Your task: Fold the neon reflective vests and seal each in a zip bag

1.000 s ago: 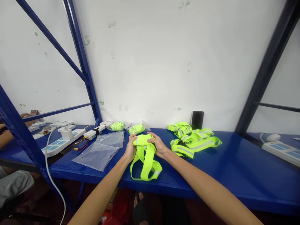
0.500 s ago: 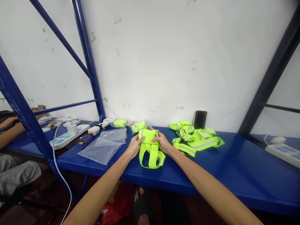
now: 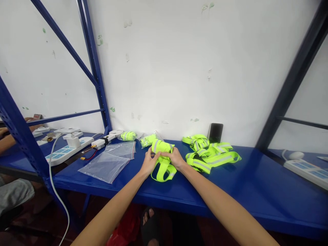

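Observation:
Between my two hands is a neon-yellow reflective strap (image 3: 163,147), partly rolled into a bundle, with a loose loop hanging onto the table's front part. My left hand (image 3: 149,162) grips the bundle's left side, thumb pressed on its front. On the right side my right hand (image 3: 176,158) pinches it, thumb near the other thumb; the fingers behind are hidden. More neon-yellow straps (image 3: 220,158) with silver stripes lie in a loose pile to the right. Clear zip bags (image 3: 105,166) lie flat at the left. Two bagged strap bundles, one of them a rolled bundle (image 3: 128,136), sit behind.
A dark phone (image 3: 215,133) leans on the wall behind the pile. Left are a white power strip (image 3: 69,150), a white device with red and yellow wires (image 3: 98,143) and a blue shelf post (image 3: 23,126). Another person's arm (image 3: 7,141) shows at far left. The blue table (image 3: 256,191) extends right.
The bundle has become more tightly rolled and its hanging loop shorter. Both thumbs have come closer together. The whole view has shifted slightly.

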Demonstrator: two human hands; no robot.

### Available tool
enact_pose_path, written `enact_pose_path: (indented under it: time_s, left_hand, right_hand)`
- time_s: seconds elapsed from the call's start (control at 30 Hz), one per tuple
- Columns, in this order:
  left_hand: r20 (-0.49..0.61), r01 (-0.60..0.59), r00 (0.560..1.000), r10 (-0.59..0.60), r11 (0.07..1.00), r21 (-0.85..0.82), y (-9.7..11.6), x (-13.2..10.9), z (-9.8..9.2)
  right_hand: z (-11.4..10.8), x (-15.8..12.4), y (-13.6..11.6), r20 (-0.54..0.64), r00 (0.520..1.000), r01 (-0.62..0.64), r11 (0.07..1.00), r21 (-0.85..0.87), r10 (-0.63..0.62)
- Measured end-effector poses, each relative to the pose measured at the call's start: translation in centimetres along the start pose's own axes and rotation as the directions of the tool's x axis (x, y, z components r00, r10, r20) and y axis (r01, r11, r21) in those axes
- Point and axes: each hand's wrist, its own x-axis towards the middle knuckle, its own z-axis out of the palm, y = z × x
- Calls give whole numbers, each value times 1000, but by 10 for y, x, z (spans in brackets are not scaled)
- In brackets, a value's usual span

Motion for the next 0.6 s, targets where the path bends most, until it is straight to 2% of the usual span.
enact_pose_path:
  time_s: [0.07,0.1,0.2,0.3,0.37,0.47,0.53,0.6]
  left_hand:
    - [22,39,999,-40,999,24,0,-2,3]
    - [86,67,994,-66,998,2,2,-3,4]
    - [293,159,948,-123,982,-104,10,-8,6]
    - [355,267,911,-210,956,-119,18,-13,5]
    - [405,320,878,-255,942,-102,20,-16,4]
    - [466,358,831,-302,933,-34,21,-17,3]
    - [462,359,824,-328,933,20,22,-17,1]
    - [423,355,836,-350,932,70,25,-18,-4]
  right_hand:
    - [-1,3,-4,-48,998,35,999,23,-34]
    - [0,4,-6,-56,998,42,998,52,-39]
    - [10,6,-10,-50,998,46,991,128,-40]
    - [19,6,-8,-50,995,88,986,139,-82]
    - [21,5,-8,-50,989,141,987,77,-138]
    - [15,0,-10,-19,963,263,956,-128,-268]
    - [9,-3,-10,51,940,339,904,-262,-338]
    - [3,-4,-9,119,925,380,857,-347,-361]
